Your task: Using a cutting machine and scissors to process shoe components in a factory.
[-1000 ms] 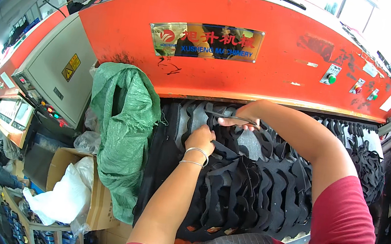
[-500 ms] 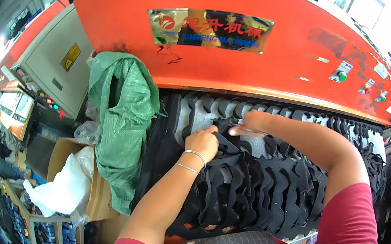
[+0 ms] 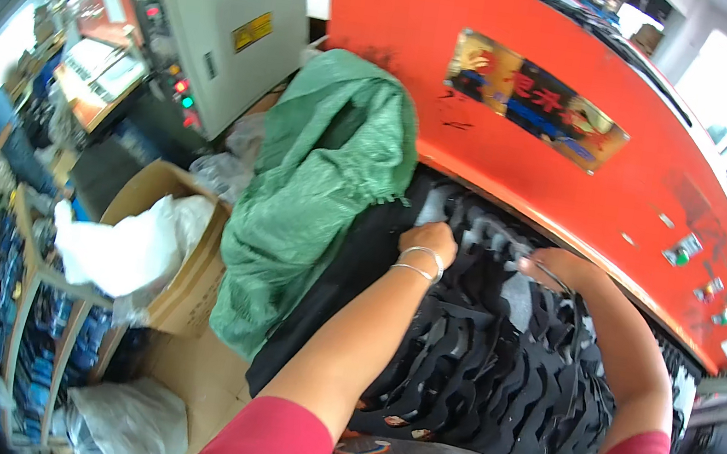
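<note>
Black sheet material (image 3: 474,363) with wavy cut edges lies in overlapping rows in front of me, and grey surface shows through gaps in it. My left hand (image 3: 428,241), with bracelets at the wrist, is closed at the far left part of the rows. Its fingers pinch the black material, though the fingertips are partly hidden. Farther right, my right hand (image 3: 558,265) is closed around a thin metallic tool (image 3: 550,276), whose exact kind I cannot make out. It is held just above the black strips near the machine's front.
An orange machine (image 3: 390,36) with buttons rises behind the material. A green woven sack (image 3: 310,210) lies along the left side, beside a cardboard box (image 3: 199,274) with white plastic (image 3: 129,245). A grey cabinet (image 3: 233,32) stands at far left; another person (image 3: 9,135) is beyond.
My view has turned left, so the machine and sack appear farther right. My hands have moved apart: the left is at the rows' left end, the right farther along to the right.
</note>
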